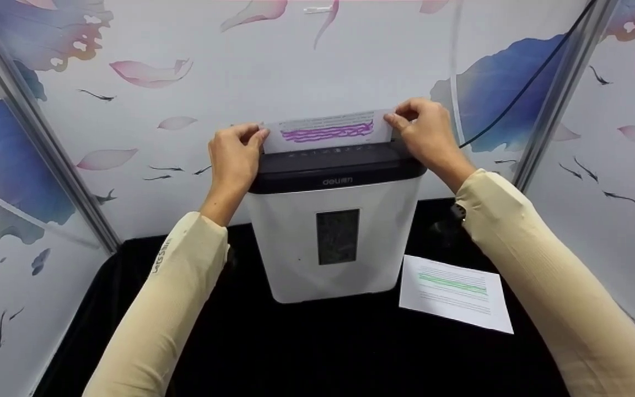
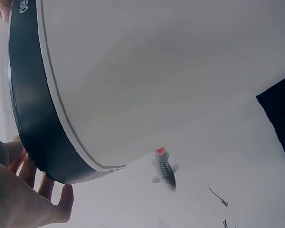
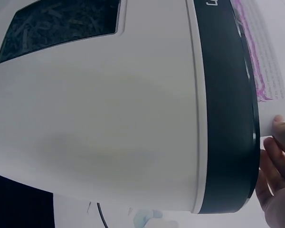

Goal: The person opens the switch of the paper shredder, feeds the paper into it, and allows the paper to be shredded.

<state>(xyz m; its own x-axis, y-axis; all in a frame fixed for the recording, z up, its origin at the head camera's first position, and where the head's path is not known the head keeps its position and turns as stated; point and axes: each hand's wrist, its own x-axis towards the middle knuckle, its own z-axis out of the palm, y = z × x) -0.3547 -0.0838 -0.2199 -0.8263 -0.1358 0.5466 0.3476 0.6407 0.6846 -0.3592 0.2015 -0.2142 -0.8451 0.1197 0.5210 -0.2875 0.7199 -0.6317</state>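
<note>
A white paper shredder (image 1: pixel 290 237) with a dark top (image 1: pixel 339 165) stands upright in the middle of the head view. From behind its top rises a printed sheet of paper (image 1: pixel 326 131) scribbled over in purple; the lower part is hidden by the shredder. My left hand (image 1: pixel 236 157) pinches the sheet's left edge between thumb and fingers. At the right edge, my right hand (image 1: pixel 426 129) pinches the same sheet. In the right wrist view, the right thumb (image 3: pixel 281 127) presses on the paper beside the shredder's dark rim (image 3: pixel 230 109).
A second printed sheet (image 1: pixel 455 292) with green marks lies on the black cloth (image 1: pixel 317 347) right of the shredder. Paper shreds show through the shredder's window (image 1: pixel 338 237). Behind stands a patterned wall panel (image 1: pixel 185 49), with a black cable (image 1: pixel 532 80) at right.
</note>
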